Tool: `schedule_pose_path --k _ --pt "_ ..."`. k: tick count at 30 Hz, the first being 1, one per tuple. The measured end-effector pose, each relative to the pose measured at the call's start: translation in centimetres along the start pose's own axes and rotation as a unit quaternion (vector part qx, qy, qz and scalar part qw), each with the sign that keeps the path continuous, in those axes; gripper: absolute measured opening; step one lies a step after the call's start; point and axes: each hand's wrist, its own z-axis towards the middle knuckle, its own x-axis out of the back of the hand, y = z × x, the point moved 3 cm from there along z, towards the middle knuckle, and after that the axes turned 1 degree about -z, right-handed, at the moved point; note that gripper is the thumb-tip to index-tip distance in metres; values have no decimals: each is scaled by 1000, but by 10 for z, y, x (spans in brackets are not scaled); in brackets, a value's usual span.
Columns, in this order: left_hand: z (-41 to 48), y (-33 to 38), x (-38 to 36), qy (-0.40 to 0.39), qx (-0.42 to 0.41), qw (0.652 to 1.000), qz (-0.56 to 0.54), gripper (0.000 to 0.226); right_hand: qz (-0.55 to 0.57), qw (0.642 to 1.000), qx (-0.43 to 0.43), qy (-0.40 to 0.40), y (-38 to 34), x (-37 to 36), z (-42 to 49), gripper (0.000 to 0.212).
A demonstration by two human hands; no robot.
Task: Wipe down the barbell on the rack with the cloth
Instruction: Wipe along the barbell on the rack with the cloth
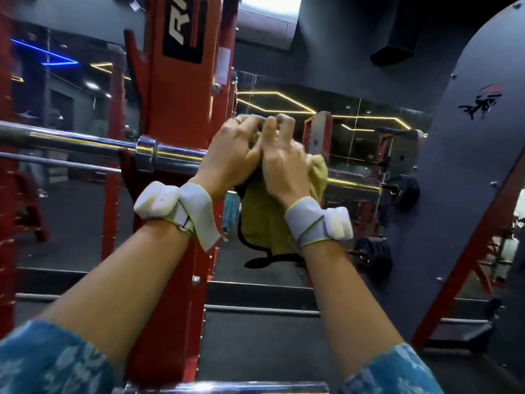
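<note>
Gripping the cloth [264,217] over the barbell [170,155] (its end seemingly hidden beneath), left hand [235,155] and right hand [284,163] touch.

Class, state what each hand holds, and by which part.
Both the left hand and the right hand grip the yellow-green cloth by its bunched upper part, over the barbell; its lower part hangs free.

hands 2: left hand [231,155], right hand [284,166] | cloth [261,220] 1, under both hands | barbell [170,157] 1, left of them | wrist straps [196,209] [306,220] 2, behind hands
</note>
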Motion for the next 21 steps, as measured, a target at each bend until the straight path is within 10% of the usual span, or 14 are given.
schedule_pose_path --k 6,11,21 --pt "-5 18 20 -14 31 993 113 46 194 981 24 4 1 15 10 16" --pt "-10 45 -13 -69 36 928 364 53 -32 994 10 106 62 31 25 26" --pt "-11 50 -62 -76 73 903 416 73 -308 948 -5 79 106 37 22 80"
